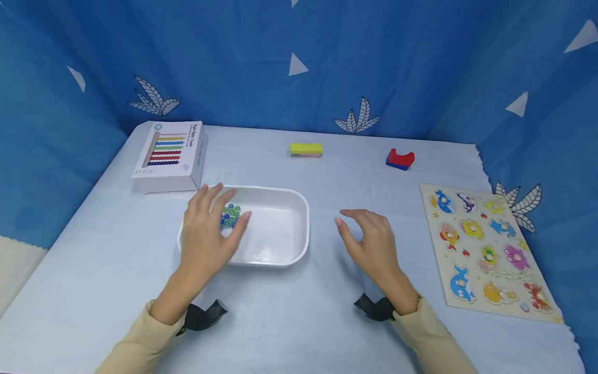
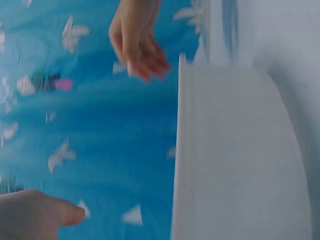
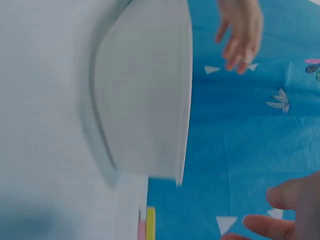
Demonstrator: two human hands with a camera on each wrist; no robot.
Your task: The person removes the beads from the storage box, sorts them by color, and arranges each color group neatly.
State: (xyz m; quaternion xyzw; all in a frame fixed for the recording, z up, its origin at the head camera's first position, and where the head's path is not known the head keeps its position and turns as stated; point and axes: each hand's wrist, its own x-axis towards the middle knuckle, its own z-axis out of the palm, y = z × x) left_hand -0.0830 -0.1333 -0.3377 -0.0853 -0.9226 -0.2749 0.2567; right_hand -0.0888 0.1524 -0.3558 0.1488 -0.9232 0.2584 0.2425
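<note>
A white plastic tub (image 1: 275,234) stands on the table, with green and blue glass marbles (image 1: 230,215) gathered at its left end. Over that left end hovers my left hand (image 1: 205,234), fingers spread and thumb apart, holding nothing; it hides part of the tub's rim. To the right of the tub my right hand (image 1: 371,244) hangs above the cloth, thumb and fingers apart with nothing between them. The left wrist view shows the tub's side wall (image 2: 240,150) close up, beside my left thumb (image 2: 60,212). My right fingers (image 3: 270,225) show low in the right wrist view.
An abacus box (image 1: 170,156) stands behind the tub at left. Yellow and pink blocks (image 1: 306,149) and red and blue blocks (image 1: 400,159) lie along the back. A wooden sea-animal puzzle board (image 1: 488,252) is at right. Blue curtains (image 1: 299,67) close off the back.
</note>
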